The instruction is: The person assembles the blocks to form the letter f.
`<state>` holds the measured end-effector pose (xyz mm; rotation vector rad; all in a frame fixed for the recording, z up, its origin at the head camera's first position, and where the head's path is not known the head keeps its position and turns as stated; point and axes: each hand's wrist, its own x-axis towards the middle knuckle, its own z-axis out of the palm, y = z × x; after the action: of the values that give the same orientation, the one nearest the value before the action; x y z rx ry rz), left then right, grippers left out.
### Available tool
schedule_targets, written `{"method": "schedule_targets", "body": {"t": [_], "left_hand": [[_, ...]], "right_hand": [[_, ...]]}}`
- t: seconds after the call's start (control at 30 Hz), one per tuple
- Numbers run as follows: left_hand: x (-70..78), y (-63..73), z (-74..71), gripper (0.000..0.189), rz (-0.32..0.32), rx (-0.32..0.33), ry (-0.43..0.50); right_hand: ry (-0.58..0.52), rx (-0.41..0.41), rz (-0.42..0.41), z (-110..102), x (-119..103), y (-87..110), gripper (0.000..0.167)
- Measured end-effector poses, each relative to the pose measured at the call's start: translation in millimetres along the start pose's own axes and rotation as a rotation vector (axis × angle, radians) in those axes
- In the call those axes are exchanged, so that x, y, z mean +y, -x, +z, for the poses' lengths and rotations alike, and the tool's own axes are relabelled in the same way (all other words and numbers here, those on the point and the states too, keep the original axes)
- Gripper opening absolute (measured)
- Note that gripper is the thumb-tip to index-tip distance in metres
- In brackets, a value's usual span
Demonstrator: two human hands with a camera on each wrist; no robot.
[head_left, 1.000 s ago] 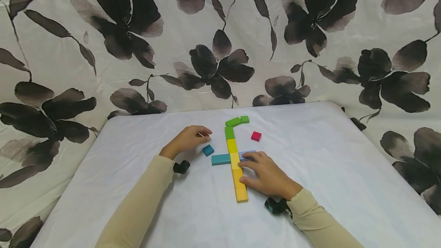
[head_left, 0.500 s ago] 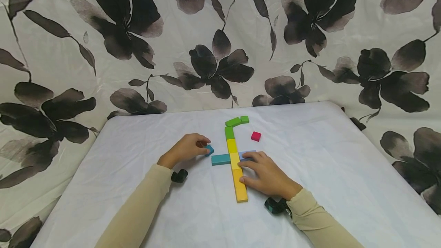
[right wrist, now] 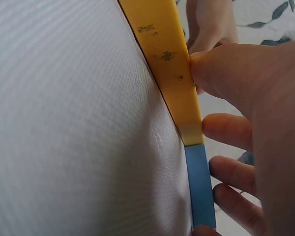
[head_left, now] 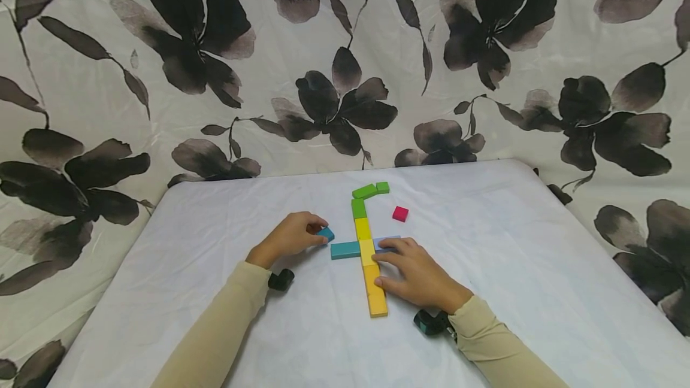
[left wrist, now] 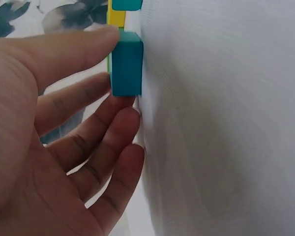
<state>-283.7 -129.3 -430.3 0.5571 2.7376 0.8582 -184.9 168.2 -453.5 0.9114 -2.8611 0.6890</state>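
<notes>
My left hand (head_left: 291,235) pinches a small teal block (left wrist: 127,66) between thumb and fingers, low over the cloth. Just right of it lies a longer teal block (head_left: 345,250), its end against a column of yellow blocks (head_left: 375,295). My right hand (head_left: 417,274) rests with spread, relaxed fingers along the column's right side. Its thumb touches a yellow block (right wrist: 162,59), and other fingertips lie on the blue block (right wrist: 200,182) that extends right from the column. In the head view this hand covers part of the blue block.
Green blocks (head_left: 359,208) continue the column at its far end and bend right. A red block (head_left: 401,214) lies apart, right of them. White cloth (head_left: 215,214) covers the table, and a floral curtain (head_left: 334,106) stands behind its far edge.
My left hand has come down toward me from above the small teal block and now pinches it. My right hand and the other blocks stay in place.
</notes>
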Motion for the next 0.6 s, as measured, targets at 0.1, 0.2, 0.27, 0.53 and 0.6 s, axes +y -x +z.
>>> {"method": "schedule_targets", "body": {"t": [0.1,0.2,0.27,0.53,0.6], "left_hand": [[1.3,-0.5,1.1,0.039,-0.009,0.009,-0.013],[1.6,-0.3,1.6,0.039,-0.022,0.014,-0.01],[0.9,0.0,1.7,0.039,-0.029,0.021,-0.005],[-0.6,-0.2,-1.7,0.037,-0.01,0.053,0.026],[0.8,-1.2,-1.9,0.037,-0.018,0.057,0.039]], "right_hand": [[-0.001,0.001,-0.002,-0.3,0.0,0.1,0.047],[-0.004,0.0,-0.003,0.0,-0.2,0.1,0.047],[-0.003,0.001,-0.001,0.5,0.0,0.3,0.047],[0.004,0.002,0.002,1.1,1.0,0.3,0.046],[0.0,0.001,0.002,0.7,0.9,0.3,0.046]]}}
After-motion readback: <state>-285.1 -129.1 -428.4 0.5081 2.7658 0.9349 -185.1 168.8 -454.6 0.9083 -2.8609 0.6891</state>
